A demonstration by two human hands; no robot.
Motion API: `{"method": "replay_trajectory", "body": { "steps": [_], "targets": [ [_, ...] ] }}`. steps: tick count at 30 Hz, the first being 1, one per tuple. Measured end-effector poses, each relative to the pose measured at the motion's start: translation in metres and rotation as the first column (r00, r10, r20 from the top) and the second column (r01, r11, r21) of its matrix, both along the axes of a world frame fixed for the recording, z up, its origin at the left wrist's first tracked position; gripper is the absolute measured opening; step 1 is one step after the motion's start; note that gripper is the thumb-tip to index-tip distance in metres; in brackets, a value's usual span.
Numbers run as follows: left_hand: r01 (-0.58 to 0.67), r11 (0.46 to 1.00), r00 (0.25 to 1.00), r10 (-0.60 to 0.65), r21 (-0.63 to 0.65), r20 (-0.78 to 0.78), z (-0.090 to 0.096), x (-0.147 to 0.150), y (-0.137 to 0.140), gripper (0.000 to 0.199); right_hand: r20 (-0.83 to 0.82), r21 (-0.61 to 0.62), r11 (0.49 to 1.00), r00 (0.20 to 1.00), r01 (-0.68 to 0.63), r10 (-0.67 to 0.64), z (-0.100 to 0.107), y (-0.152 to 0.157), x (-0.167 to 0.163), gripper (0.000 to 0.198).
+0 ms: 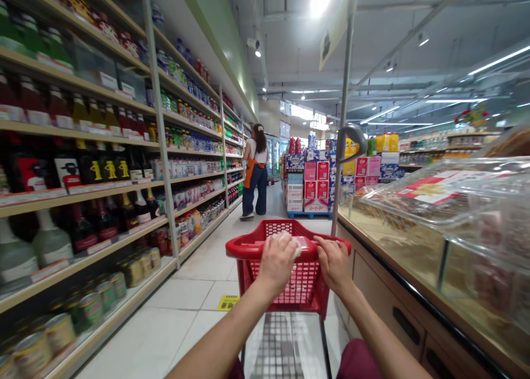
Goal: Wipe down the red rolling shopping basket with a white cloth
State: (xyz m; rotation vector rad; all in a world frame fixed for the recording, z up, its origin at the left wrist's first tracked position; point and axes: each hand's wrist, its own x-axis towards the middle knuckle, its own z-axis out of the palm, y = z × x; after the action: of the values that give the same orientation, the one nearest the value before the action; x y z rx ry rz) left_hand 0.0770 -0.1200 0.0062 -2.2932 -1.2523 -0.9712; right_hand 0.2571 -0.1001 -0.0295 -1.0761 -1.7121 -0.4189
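A red plastic shopping cart (pixel 244 249) with a lattice basket stands straight in front of me. My left hand (pixel 276 260) is closed over the middle of its handle. A crumpled white tissue (pixel 297 249) shows at that hand's fingers, against the handle. My right hand (pixel 334 260) curls its fingers over the handle's right part, close to the corner. Something red and pale shows through the basket's lattice, but I cannot make out what it is.
Shelves (pixel 165 202) of bottles and cans line the left. At right runs a counter (pixel 385 279) with clear plastic packs (pixel 439 188). Ahead, a person (pixel 256 172) in an orange apron stands in the aisle, left of stacked drink cartons (pixel 317 186). A metal pole (pixel 343 108) rises beside the counter.
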Motion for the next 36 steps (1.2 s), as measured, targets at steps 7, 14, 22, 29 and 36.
{"method": "replay_trajectory", "body": {
  "steps": [7, 14, 22, 29, 36],
  "targets": [
    [-0.103, 0.986, 0.992, 0.112, -0.129, 0.063, 0.007, -0.030, 0.009, 0.028, 0.007, -0.005, 1.000, 1.000, -0.010, 0.010, 0.003, -0.004, 0.002, 0.031],
    [-0.039, 0.990, 0.999, 0.042, -0.133, 0.021, 0.012, -0.006, 0.002, 0.028, -0.032, 0.004, 1.000, 0.999, 0.000, 0.001, 0.000, -0.003, -0.002, 0.032],
    [0.100, 0.963, 0.994, -0.109, -0.250, -0.020, 0.014, 0.026, 0.016, 0.061, -0.112, -0.034, 0.998, 0.993, -0.047, 0.043, 0.030, -0.001, -0.013, 0.043],
    [-0.143, 0.933, 0.988, 0.116, -0.332, -0.098, 0.006, -0.028, 0.022, 0.067, 0.126, -0.178, 0.982, 0.988, -0.063, 0.086, 0.045, 0.002, -0.068, 0.027],
    [-0.160, 0.949, 0.985, 0.135, -0.270, -0.108, 0.001, -0.046, 0.020, 0.063, 0.130, -0.092, 0.982, 0.976, -0.165, 0.176, 0.030, 0.001, -0.060, 0.025]
  ]
}}
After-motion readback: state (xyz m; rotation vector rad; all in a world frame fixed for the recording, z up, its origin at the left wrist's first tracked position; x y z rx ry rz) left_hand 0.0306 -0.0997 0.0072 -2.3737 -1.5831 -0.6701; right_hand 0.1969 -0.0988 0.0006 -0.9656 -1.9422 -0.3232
